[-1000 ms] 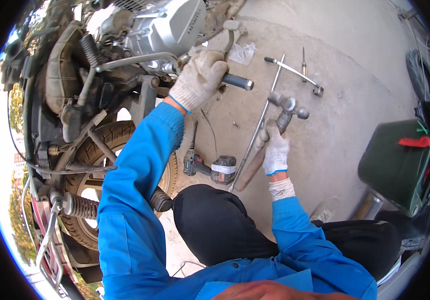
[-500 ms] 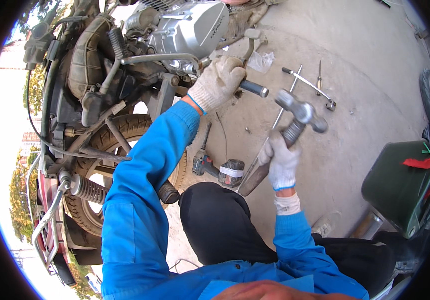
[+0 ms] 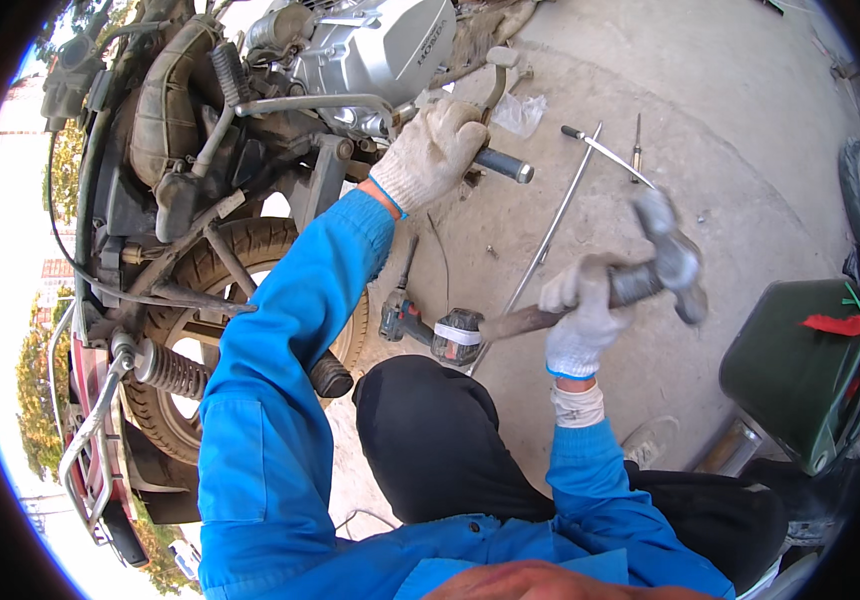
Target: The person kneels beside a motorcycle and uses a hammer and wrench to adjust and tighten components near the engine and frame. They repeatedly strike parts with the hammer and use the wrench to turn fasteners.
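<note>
In a knit work glove, my left hand (image 3: 428, 155) is wrapped round a short, dark, round metal bar (image 3: 503, 165) beside the motorcycle's engine (image 3: 375, 55). The bar's bright end points right; its other end is hidden by the glove and the bike. My right hand (image 3: 586, 303), gloved too, grips the handle of a hammer (image 3: 677, 262). Its grey head, slightly smeared by motion, is right of my hand and well apart from the bar. The handle's butt sticks out to the left, over the floor.
The motorcycle's rear wheel (image 3: 235, 260) stands at left. On the concrete floor lie a cordless power tool (image 3: 395, 312), its battery (image 3: 458, 335), a long metal rod (image 3: 562, 222), a screwdriver (image 3: 637, 150) and a plastic bag (image 3: 520, 115). A dark green container (image 3: 785, 370) stands at right.
The hammer has swung to the right, its head now farther from the bar and its handle nearly level. My left hand keeps its hold on the bar by the engine.
</note>
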`<state>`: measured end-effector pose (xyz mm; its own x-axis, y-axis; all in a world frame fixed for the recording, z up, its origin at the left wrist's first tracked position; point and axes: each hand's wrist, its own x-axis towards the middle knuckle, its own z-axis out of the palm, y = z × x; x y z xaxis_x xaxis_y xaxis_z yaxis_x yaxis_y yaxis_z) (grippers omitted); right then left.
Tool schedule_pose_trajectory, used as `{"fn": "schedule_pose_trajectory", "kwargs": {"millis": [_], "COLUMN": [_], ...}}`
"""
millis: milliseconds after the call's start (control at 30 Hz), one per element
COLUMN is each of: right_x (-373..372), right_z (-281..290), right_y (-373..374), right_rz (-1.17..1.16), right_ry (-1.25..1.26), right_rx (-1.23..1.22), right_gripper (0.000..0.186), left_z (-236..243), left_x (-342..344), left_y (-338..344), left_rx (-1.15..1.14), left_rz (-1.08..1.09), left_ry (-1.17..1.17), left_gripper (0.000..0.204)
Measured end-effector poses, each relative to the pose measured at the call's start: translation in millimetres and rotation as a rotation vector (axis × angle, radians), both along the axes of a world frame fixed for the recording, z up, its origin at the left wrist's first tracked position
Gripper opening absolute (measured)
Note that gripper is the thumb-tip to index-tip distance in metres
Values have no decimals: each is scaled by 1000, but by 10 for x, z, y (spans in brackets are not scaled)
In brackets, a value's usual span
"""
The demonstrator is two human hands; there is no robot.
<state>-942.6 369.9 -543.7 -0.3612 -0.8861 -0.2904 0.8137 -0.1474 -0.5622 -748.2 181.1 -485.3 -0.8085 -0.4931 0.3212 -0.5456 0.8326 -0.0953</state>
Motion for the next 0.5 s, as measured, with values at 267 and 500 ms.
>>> {"fn": "schedule_pose_trajectory", "kwargs": {"millis": [267, 500], "right_x": [4, -25], "right_z": [-72, -56], "right_y": [28, -32], "right_rz": [365, 102], "right_ry": [81, -80], "right_rx": [172, 6], "right_gripper": [13, 13], "left_z": [-12, -9], "left_x": [-8, -5], "left_y": [-1, 16], "left_rx": [27, -14], "left_rz": [66, 27], "left_ry": [-53, -23], "left_gripper": [38, 26]}}
